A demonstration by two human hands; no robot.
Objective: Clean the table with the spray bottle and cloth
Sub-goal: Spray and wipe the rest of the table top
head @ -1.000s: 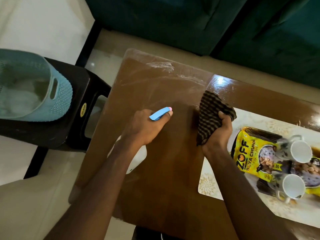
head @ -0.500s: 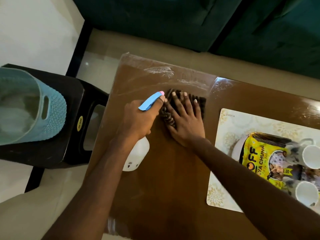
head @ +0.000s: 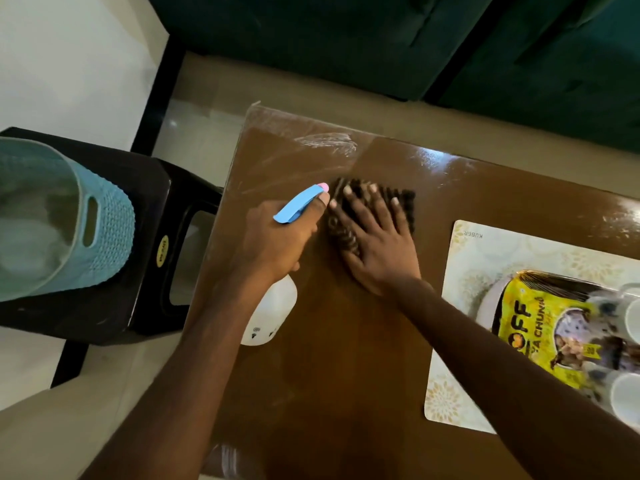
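Note:
A brown glossy table (head: 311, 393) fills the middle of the head view. My left hand (head: 277, 237) grips a white spray bottle (head: 272, 317) with a blue trigger head and pink nozzle tip, held just above the tabletop. Right beside it, my right hand (head: 377, 244) lies flat with fingers spread, pressing a dark checked cloth (head: 403, 202) onto the table. Most of the cloth is hidden under the palm. White smears (head: 329, 140) mark the table's far left corner.
A patterned placemat (head: 460, 393) on the right carries a yellow snack packet (head: 540, 327) and white mugs (head: 627, 396). A black stool (head: 145, 271) with a light-blue basket (head: 100, 230) stands left of the table. A dark green sofa (head: 346, 39) runs along the far side.
My right hand carried the bunched cloth from the table's middle to the left, laid it flat beside the bottle, and now presses it down. The left hand has held the bottle throughout.

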